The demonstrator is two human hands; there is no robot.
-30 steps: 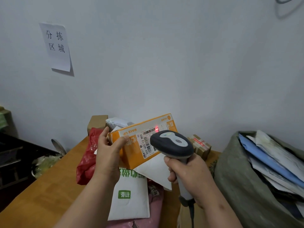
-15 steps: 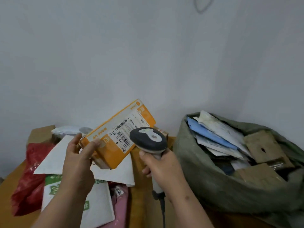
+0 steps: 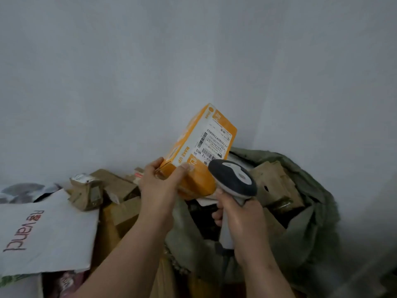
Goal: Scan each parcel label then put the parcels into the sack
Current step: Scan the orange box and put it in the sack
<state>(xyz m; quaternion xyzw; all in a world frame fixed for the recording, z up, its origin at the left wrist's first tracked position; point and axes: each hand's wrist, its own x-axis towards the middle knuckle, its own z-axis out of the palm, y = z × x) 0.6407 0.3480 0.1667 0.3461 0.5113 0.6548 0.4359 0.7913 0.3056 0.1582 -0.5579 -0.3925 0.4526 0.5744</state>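
My left hand (image 3: 160,186) grips the lower end of an orange parcel box (image 3: 199,151), which stands tilted with its white barcode label facing me. The box hangs over the left rim of the open green sack (image 3: 307,229), which holds several cardboard parcels and envelopes. My right hand (image 3: 238,224) holds the grey handle of a barcode scanner (image 3: 233,180), whose dark head sits just right of the box's lower end and in front of the sack's mouth.
A white mailer with red lettering (image 3: 43,231) lies at the left over other parcels. Several taped brown boxes (image 3: 103,190) are piled behind it against the pale wall. A wooden table edge (image 3: 107,229) shows between the pile and the sack.
My view has swung right toward the sack. My left hand has carried the orange box right and tipped it more upright over the sack's rim. The scanner's red spot on the label is gone.
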